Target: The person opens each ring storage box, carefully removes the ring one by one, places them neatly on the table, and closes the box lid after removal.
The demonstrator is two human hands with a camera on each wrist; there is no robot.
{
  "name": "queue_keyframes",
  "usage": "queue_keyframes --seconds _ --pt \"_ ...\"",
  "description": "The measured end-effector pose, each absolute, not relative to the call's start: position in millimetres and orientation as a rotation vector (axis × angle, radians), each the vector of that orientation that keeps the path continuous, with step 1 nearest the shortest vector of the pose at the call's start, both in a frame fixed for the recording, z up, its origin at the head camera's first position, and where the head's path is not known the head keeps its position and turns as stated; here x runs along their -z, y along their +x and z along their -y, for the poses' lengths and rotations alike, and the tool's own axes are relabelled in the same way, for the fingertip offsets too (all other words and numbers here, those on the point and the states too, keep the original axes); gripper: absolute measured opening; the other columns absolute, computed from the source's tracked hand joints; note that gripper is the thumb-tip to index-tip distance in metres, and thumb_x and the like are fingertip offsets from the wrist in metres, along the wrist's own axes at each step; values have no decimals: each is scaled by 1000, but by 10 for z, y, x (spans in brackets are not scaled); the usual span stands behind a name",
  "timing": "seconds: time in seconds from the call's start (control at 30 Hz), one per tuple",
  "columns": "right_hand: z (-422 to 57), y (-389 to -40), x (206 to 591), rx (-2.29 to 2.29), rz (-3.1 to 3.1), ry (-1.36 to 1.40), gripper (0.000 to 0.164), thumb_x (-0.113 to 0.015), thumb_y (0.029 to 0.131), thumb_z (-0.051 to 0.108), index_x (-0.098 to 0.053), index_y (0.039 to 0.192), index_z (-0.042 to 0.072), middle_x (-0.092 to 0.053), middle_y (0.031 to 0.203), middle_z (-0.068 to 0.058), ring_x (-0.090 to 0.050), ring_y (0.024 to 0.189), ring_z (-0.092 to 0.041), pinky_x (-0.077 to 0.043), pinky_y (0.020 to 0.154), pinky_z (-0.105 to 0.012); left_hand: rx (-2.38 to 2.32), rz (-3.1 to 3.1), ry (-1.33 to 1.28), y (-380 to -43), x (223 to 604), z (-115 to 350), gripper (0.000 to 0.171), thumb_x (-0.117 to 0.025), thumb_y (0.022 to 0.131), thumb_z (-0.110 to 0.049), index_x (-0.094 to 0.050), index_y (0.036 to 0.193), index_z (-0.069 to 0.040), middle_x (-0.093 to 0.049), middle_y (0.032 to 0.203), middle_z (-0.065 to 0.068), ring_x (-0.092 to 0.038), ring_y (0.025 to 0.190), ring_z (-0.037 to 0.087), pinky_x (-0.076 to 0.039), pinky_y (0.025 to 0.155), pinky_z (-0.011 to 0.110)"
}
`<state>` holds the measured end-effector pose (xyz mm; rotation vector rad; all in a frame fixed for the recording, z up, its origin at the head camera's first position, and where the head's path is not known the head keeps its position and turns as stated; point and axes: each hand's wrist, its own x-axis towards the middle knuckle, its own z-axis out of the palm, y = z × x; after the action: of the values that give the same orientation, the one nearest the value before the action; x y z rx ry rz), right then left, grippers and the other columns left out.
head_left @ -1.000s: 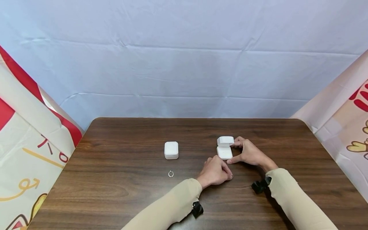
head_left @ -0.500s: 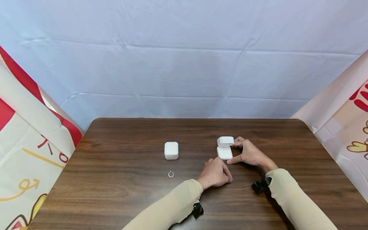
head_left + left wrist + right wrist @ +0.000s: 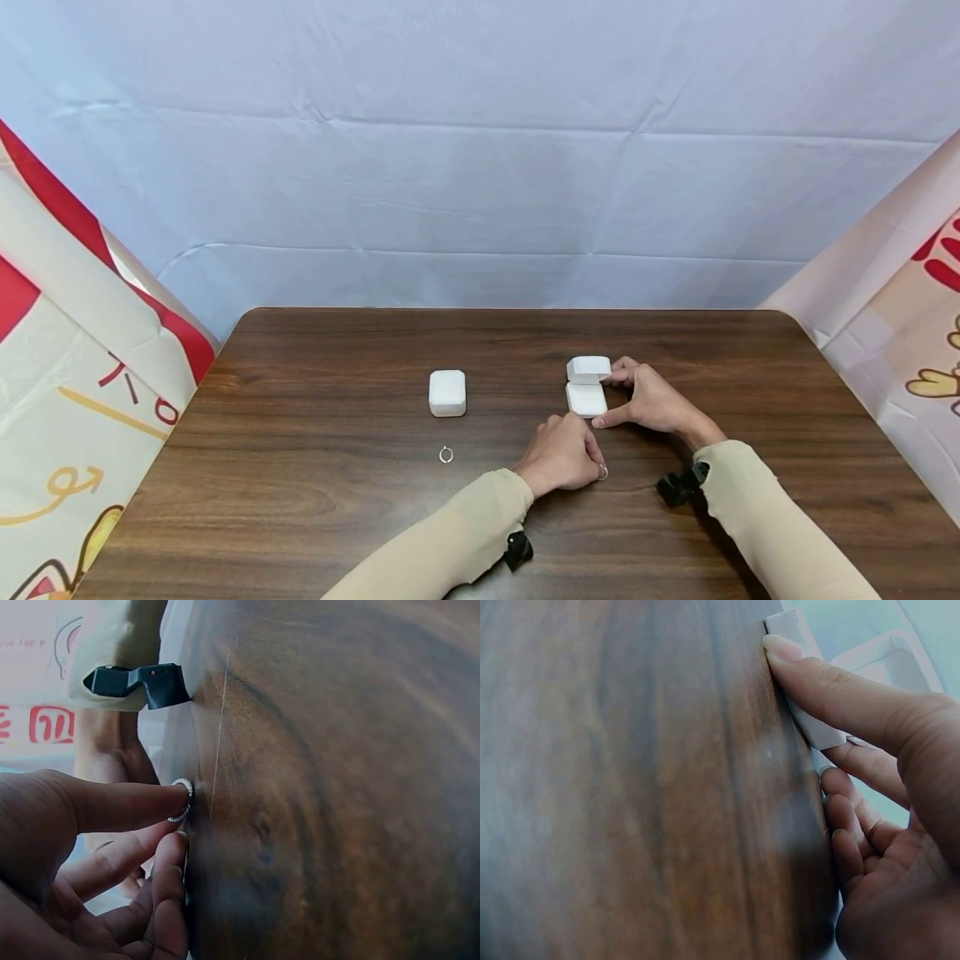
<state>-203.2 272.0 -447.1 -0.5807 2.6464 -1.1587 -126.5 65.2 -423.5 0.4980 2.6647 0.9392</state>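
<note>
Near the middle right of the table, my left hand (image 3: 561, 454) pinches a small silver ring (image 3: 187, 788) between thumb and index finger. The ring's stone-studded band stands upright close to the tabletop in the left wrist view. My right hand (image 3: 654, 402) holds a white ring box (image 3: 587, 402) at its right side, with the thumb at the front corner and fingers behind. The box's lid (image 3: 588, 368) is raised, and its white cushion faces up. The left hand is just in front of this box.
A second white ring box (image 3: 447, 393), lid down, stands to the left. In front of it lies another silver ring (image 3: 446, 462). The brown wooden table (image 3: 337, 358) ends before a pale cloth backdrop (image 3: 480, 167).
My left hand has shifted slightly toward me, and more of the pinched ring shows past the fingertips. The right hand and the ring box have stayed in place.
</note>
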Motion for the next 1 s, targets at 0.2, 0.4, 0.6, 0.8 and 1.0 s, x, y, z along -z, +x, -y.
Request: queue_keyframes --seconds 0.2,0.4,0.6,0.8,1.0 --pt "-2724 -2033 4479 1157 -2652 -587 57 -96 69 25 -75 116 1 -58 112 -9 -54 107 -26 -41 94 -41 -926 -2662 497 -1268 4241 -654 19 -88 76 -20 -74 64 -24 -61 61 -17 -58 62 5 -46 58 23" --pt "-2724 -2032 4481 1155 -2657 -589 57 -96 69 26 -75 115 1 -58 112 -10 -54 108 -27 -41 95 -42 -926 -2661 504 -1276 4240 -655 20 -87 76 -18 -73 64 -24 -61 60 -16 -58 63 6 -46 58 23" --pt "-2724 -2037 4480 1149 -2657 -587 59 -96 69 26 -75 117 1 -58 114 -10 -54 109 -27 -41 96 -45 -936 -2657 500 -1290 4247 -657 21 -87 76 -18 -73 63 -24 -61 61 -15 -58 62 6 -46 58 23" --pt "-2727 -2041 4486 1145 -2663 -586 59 -96 69 26 -75 116 0 -59 113 -10 -54 108 -27 -41 96 -45 -937 -2658 487 -1300 4248 -659 20 -88 76 -18 -73 63 -24 -62 63 -14 -59 64 7 -47 59 24" --pt "-2727 -2041 4490 1144 -2669 -583 59 -97 68 26 -75 116 0 -59 113 -10 -54 108 -27 -41 96 -43 -942 -2653 480 -1301 4242 -658 20 -88 76 -18 -73 63 -23 -63 64 -14 -60 65 8 -48 60 24"
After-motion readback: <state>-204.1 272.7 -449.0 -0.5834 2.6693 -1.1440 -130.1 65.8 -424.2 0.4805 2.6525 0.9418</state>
